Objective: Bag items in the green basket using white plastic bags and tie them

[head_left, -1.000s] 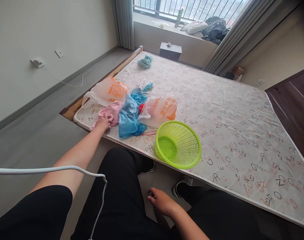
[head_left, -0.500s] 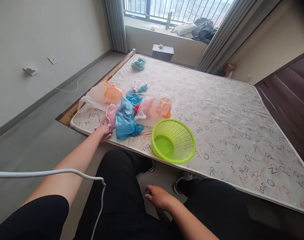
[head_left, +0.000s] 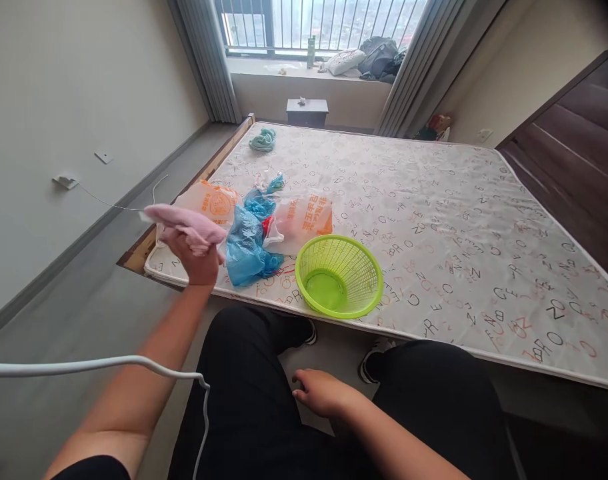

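A bunched pink cloth (head_left: 184, 220) is gripped in my left hand (head_left: 197, 260), raised over the near left corner of the mattress. Just right of it lies a crumpled blue plastic bag (head_left: 245, 247). Behind the cloth is a clear bag with orange print (head_left: 217, 202), and a second printed bag (head_left: 304, 220) lies further right, a bit of red between it and the blue bag. A green mesh basket (head_left: 339, 277) stands upright at the mattress's near edge. My right hand (head_left: 317, 390) hangs between my knees, fingers loosely curled and apart, holding nothing.
The mattress (head_left: 434, 233) carries a coiled teal cloth (head_left: 263, 140) at its far left corner. A small grey table (head_left: 307, 107) stands below the window sill. A white cable (head_left: 94, 363) crosses in front of my left arm.
My left hand has lifted the pink cloth off the mattress, up and to the left. The view has shifted slightly. My right hand stays about where it was.
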{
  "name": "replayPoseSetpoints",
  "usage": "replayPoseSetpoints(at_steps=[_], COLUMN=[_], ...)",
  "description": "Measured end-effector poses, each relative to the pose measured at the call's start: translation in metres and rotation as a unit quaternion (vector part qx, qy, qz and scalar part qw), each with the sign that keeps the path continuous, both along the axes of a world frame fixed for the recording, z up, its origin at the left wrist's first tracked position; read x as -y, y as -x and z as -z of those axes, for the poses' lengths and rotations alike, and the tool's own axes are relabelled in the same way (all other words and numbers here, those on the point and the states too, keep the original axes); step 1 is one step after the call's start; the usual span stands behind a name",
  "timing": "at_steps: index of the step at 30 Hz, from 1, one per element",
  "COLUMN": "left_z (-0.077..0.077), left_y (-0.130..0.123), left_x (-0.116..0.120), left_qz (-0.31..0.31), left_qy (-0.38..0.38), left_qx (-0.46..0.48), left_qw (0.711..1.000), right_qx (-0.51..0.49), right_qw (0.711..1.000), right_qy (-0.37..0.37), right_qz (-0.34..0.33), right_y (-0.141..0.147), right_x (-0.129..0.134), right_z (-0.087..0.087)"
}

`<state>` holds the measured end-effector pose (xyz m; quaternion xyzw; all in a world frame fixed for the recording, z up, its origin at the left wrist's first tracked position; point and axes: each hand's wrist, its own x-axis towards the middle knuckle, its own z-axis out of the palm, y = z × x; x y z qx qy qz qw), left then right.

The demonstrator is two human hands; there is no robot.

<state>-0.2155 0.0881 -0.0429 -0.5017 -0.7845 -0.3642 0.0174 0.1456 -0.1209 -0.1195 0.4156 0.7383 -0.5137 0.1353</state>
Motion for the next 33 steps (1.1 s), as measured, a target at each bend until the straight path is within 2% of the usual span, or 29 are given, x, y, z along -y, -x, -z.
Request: replayPoseSetpoints(at_steps=[1, 2, 4, 5, 7, 8, 10, 11, 13, 19, 24, 26, 28, 30, 33], left_z=[0.007, 0.017, 0.046, 0.061, 0.091, 0.102, 0.117, 0.119, 0.118, 0.106, 0.100, 0.095, 0.091, 0.088, 0.079], left_y=[-0.020, -0.040, -0.077, -0.092, -0.114, -0.120, -0.124, -0.123, -0.118, -0.107, -0.113, -0.118, -0.124, -0.131, -0.140], left_x=[0.002, 0.003, 0.002, 0.000, -0.002, -0.003, -0.004, -0.004, -0.004, -0.008, -0.016, -0.024, -0.038, -0.057, -0.092], left_qz=[0.042, 0.107, 0.268, 0.322, 0.381, 0.411, 0.424, 0.419, 0.388, 0.268, 0.203, 0.222, 0.272, 0.308, 0.319], left_qy=[-0.021, -0.001, 0.117, 0.163, 0.252, 0.310, 0.399, 0.420, 0.416, 0.328, 0.237, 0.203, 0.194, 0.221, 0.277], left_qx=[-0.032, -0.052, -0.090, -0.103, -0.123, -0.132, -0.149, -0.159, -0.174, -0.189, -0.139, -0.131, -0.137, -0.121, -0.042], left_qw=[0.998, 0.993, 0.952, 0.927, 0.881, 0.847, 0.799, 0.789, 0.803, 0.886, 0.940, 0.945, 0.932, 0.917, 0.905], right_qx=[-0.002, -0.002, 0.005, 0.008, 0.011, 0.011, 0.012, 0.015, 0.019, 0.012, -0.011, -0.016, -0.013, -0.005, 0.006], right_qw=[1.000, 1.000, 1.000, 1.000, 1.000, 1.000, 0.999, 0.999, 0.999, 0.998, 0.998, 0.998, 0.997, 0.997, 0.996], right_qy=[-0.004, -0.008, -0.014, -0.015, -0.015, -0.016, -0.019, -0.021, -0.022, -0.032, -0.039, -0.034, -0.030, -0.030, -0.028], right_qz=[-0.004, -0.008, -0.013, -0.016, -0.020, -0.022, -0.025, -0.026, -0.028, -0.044, -0.056, -0.060, -0.064, -0.071, -0.082], right_y=[0.001, 0.002, 0.003, 0.003, 0.003, 0.002, 0.001, 0.001, 0.000, 0.000, 0.001, 0.002, 0.002, 0.002, 0.002], right_x=[0.001, 0.001, 0.002, 0.002, 0.001, 0.000, -0.002, -0.003, -0.005, -0.009, -0.008, -0.008, -0.009, -0.010, -0.012], right_z=[0.000, -0.001, -0.001, -0.002, -0.003, -0.003, -0.004, -0.005, -0.007, -0.016, -0.026, -0.029, -0.031, -0.033, -0.034])
